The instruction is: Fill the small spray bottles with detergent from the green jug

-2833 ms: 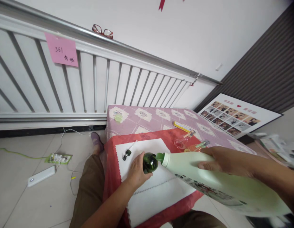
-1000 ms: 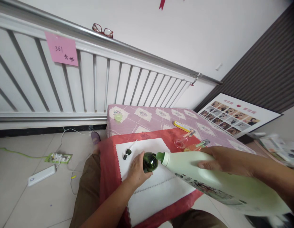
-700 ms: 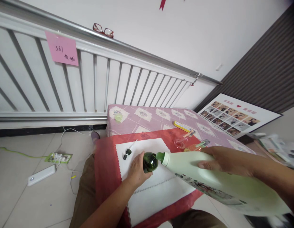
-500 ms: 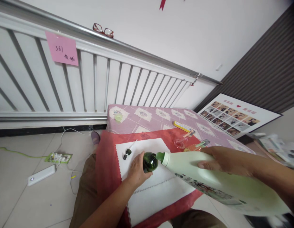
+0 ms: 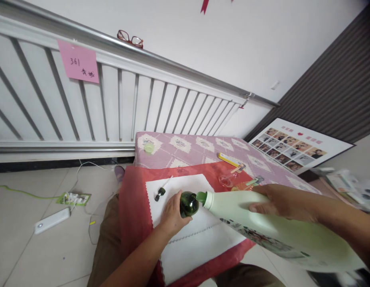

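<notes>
My left hand [image 5: 174,216] is wrapped round a small dark green bottle [image 5: 189,204] above a white cloth [image 5: 199,239]. In my right hand [image 5: 276,201] is a large pale green jug [image 5: 262,227], tilted so its green spout [image 5: 201,197] points at the small bottle's mouth. Spout and mouth are close together; whether they touch, or liquid flows, I cannot make out. On the white cloth, left of the bottle, lies a black pump head [image 5: 160,194] with a thin pale tube. A pale green cap [image 5: 149,148] rests on the patterned cloth farther back.
Beneath the white cloth is a red cloth [image 5: 134,207] over a table with a purple patterned cover [image 5: 199,144]. A yellow box [image 5: 231,160] and a clear pink bowl [image 5: 227,180] sit behind the jug. A white radiator [image 5: 113,103] stands behind; a power strip [image 5: 73,198] lies on the floor.
Both hands hold the bottle and the jug in practically the same place. Only a very slight shift of the camera view shows.
</notes>
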A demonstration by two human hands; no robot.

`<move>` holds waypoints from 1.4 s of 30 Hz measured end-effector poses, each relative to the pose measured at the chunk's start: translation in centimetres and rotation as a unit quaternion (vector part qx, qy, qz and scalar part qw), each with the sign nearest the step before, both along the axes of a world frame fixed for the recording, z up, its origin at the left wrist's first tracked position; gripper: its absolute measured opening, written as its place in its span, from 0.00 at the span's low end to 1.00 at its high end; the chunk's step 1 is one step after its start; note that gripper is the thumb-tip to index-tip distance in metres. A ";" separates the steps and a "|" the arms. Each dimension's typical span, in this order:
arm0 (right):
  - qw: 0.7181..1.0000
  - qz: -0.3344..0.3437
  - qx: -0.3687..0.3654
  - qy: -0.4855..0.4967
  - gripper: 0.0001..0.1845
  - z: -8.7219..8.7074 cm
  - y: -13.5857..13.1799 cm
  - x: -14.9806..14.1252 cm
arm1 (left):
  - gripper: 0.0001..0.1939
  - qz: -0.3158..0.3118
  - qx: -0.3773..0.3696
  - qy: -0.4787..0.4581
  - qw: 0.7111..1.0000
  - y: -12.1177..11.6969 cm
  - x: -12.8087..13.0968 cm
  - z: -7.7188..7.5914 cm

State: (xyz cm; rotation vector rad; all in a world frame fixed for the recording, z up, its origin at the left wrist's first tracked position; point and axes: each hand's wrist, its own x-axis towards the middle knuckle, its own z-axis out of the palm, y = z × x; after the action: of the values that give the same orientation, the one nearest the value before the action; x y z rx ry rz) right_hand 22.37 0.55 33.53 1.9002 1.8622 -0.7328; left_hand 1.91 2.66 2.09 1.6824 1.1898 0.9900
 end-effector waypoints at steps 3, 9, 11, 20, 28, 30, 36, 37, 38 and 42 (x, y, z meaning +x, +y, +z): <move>1.000 -0.004 0.003 0.001 0.29 0.0 0.0 0.1 | 0.51 0.000 -0.003 -0.004 1.000 0.0 0.0 0.1; 1.000 -0.001 0.008 0.006 0.28 -0.1 0.0 0.2 | 0.51 -0.002 0.003 -0.002 1.000 0.0 0.1 -0.1; 1.000 0.004 0.009 0.005 0.28 0.0 0.0 0.1 | 0.51 0.000 0.005 -0.001 1.000 0.0 0.1 -0.2; 1.000 -0.007 0.008 0.015 0.28 0.0 -0.1 0.0 | 0.51 0.000 0.006 -0.002 1.000 0.0 0.0 -0.1; 1.000 0.005 0.011 0.018 0.29 0.1 -0.2 -0.3 | 0.51 -0.003 0.005 0.004 1.000 0.0 -0.1 0.1; 1.000 0.010 0.009 0.017 0.30 0.1 -0.1 -0.3 | 0.51 -0.002 0.004 0.002 1.000 0.0 -0.1 0.2; 1.000 0.011 0.006 0.014 0.30 0.1 -0.1 -0.1 | 0.51 -0.002 0.002 0.002 1.000 0.0 -0.1 0.1; 1.000 0.012 0.003 0.013 0.30 0.1 -0.1 -0.1 | 0.51 -0.002 0.004 0.002 1.000 0.0 -0.1 0.1; 1.000 0.011 0.003 0.011 0.30 0.1 -0.1 -0.1 | 0.51 -0.002 0.005 0.003 1.000 0.0 -0.1 0.1; 1.000 0.001 0.008 0.011 0.30 0.1 -0.1 -0.1 | 0.51 -0.002 0.002 0.004 1.000 0.0 -0.1 0.2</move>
State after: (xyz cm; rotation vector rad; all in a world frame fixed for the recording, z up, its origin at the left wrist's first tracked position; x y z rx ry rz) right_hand 22.24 0.46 33.66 1.9076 1.8882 -0.7426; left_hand 1.85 2.65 2.29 1.6941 1.1897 0.9847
